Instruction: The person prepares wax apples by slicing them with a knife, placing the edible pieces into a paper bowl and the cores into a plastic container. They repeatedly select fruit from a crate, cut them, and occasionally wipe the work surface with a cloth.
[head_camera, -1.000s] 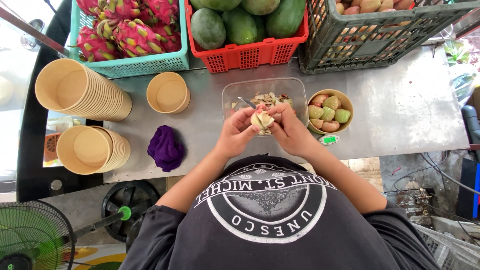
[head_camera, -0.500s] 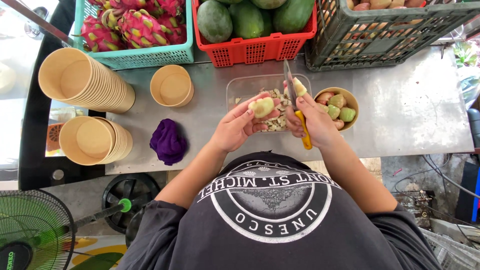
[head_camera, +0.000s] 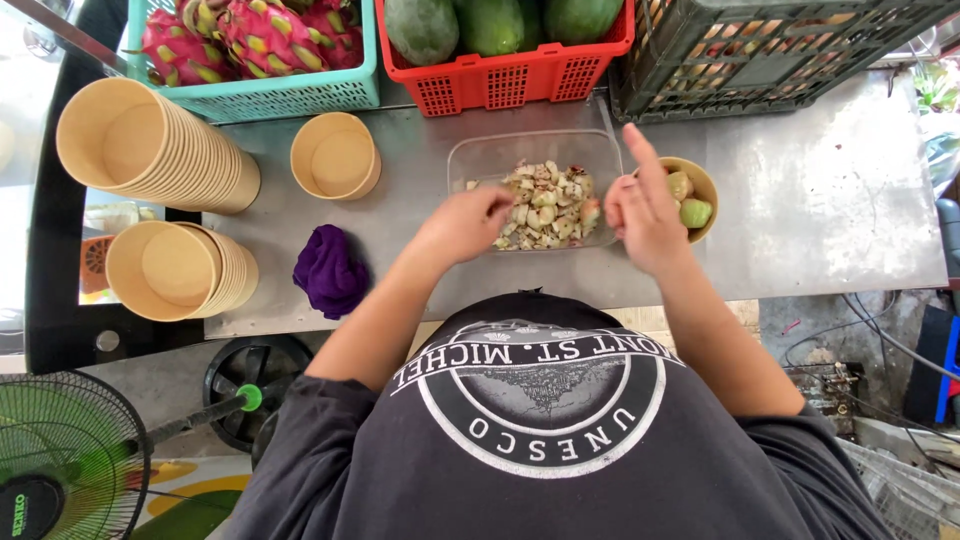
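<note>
Far left, stacks of paper bowls (head_camera: 150, 150) are lying tipped on the metal surface (head_camera: 830, 210), with one lone bowl (head_camera: 336, 155) and a purple cloth (head_camera: 330, 270) nearby. Left hand (head_camera: 465, 222) is reaching into the clear tub (head_camera: 535, 190) of peels and scraps, fingers pinched narrow, can't tell on what. Right hand (head_camera: 645, 205) is hovering just beside it, index finger sticking up, over a small bowl (head_camera: 690, 195) holding peeled green fruit.
</note>
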